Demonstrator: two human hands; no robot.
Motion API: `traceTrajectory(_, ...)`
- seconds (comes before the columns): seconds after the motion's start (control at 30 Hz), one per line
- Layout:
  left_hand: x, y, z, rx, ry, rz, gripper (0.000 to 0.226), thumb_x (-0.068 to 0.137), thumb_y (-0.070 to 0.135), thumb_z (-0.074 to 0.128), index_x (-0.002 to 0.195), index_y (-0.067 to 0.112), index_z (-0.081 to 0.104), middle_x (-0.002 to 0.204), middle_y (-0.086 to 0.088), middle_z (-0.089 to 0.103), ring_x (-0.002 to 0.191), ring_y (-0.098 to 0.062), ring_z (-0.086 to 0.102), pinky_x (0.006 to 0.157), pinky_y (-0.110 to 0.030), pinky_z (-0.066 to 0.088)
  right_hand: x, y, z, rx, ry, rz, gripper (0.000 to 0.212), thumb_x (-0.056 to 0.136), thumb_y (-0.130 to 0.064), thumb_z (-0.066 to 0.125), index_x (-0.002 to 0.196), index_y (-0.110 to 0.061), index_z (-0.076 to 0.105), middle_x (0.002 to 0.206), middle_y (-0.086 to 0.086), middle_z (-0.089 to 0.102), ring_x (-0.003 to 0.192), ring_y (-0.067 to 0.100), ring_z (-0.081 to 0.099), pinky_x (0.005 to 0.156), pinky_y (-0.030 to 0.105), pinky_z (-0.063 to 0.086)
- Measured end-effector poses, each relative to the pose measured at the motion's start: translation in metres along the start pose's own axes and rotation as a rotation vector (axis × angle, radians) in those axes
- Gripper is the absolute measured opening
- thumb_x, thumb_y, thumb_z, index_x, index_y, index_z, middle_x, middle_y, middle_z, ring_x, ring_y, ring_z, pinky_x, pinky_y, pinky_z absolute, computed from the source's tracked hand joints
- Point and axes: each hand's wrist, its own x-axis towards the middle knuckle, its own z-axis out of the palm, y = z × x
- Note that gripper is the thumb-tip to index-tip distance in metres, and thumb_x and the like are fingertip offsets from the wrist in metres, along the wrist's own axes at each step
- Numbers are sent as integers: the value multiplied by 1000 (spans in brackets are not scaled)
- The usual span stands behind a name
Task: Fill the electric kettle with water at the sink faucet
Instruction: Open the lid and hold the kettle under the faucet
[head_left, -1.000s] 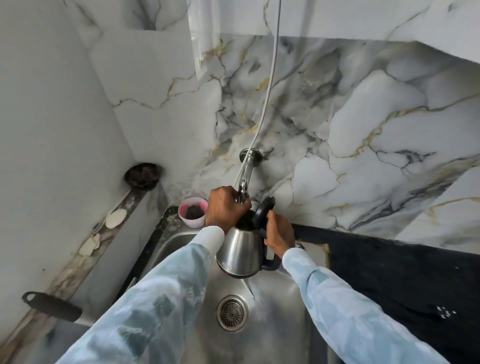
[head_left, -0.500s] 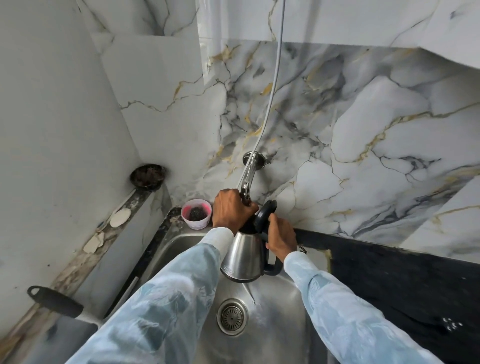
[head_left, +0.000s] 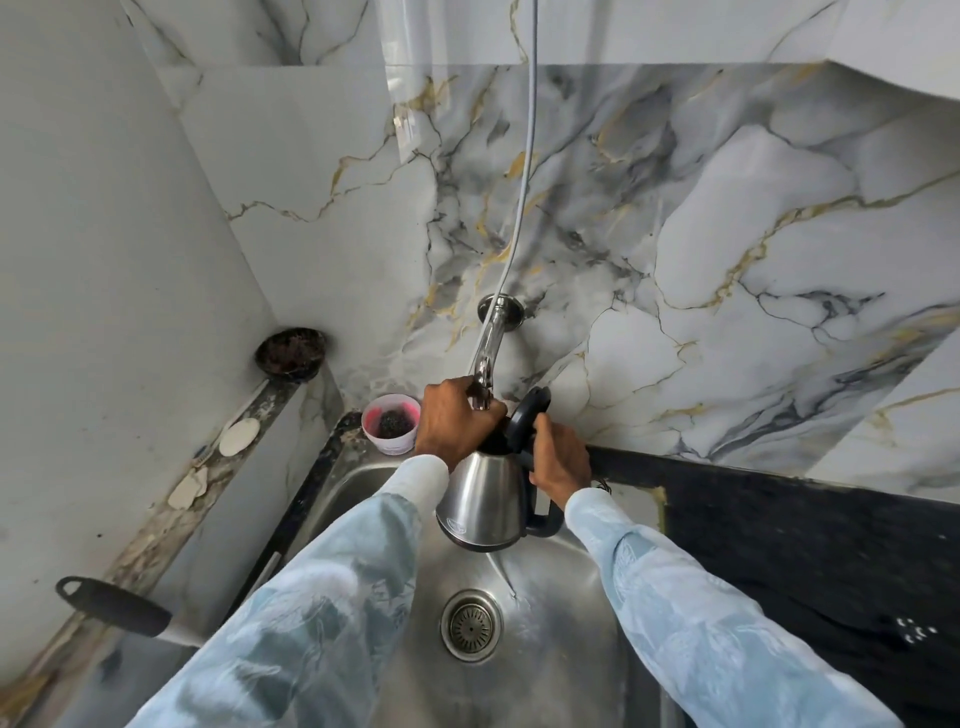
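Note:
A stainless steel electric kettle (head_left: 485, 504) with a black handle hangs over the steel sink (head_left: 550, 587), its black lid (head_left: 525, 415) flipped up. My right hand (head_left: 558, 460) grips the kettle's handle. A chrome faucet (head_left: 491, 338) juts from the marble wall down toward the kettle's open mouth. My left hand (head_left: 454, 423) is closed around the faucet's end, hiding the outlet. I cannot tell whether water is running.
A pink cup (head_left: 390, 423) with a dark scrubber stands at the sink's back left corner. A dark bowl (head_left: 291, 351) and soap pieces (head_left: 239, 436) lie on the left ledge. A black utensil handle (head_left: 111, 605) pokes in at lower left. Black countertop (head_left: 805, 545) lies right; drain (head_left: 471, 623) below.
The view has shifted slightly, so hands and kettle sit a little lower and to the right in frame. Both hands keep their grips on faucet and kettle.

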Motion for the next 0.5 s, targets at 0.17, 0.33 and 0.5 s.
traceTrajectory(0.17,-38,-50,1,-271,-152,-113,105,82,52,78,163,12,25,163,-16,43,148,-29,43,124,-50,34,-5,-3,-4,-11,2,-7,66,86,-63,21,69,-9,55,93,22,78,96,52,77,97,65,63)
traceTrajectory(0.33,-70,-84,15,-199,-254,-185,97,84,46,81,162,16,32,162,-7,46,146,-26,48,120,-40,39,-7,-2,-2,32,-3,1,74,95,-60,25,87,1,67,94,23,80,93,50,78,99,62,63)
traceTrajectory(0.5,-72,-83,18,-210,-229,-150,82,85,41,82,154,15,46,147,-7,61,129,-21,62,109,-35,49,-11,-5,-5,42,4,30,80,90,-62,23,96,4,69,103,24,81,98,52,77,102,62,62)
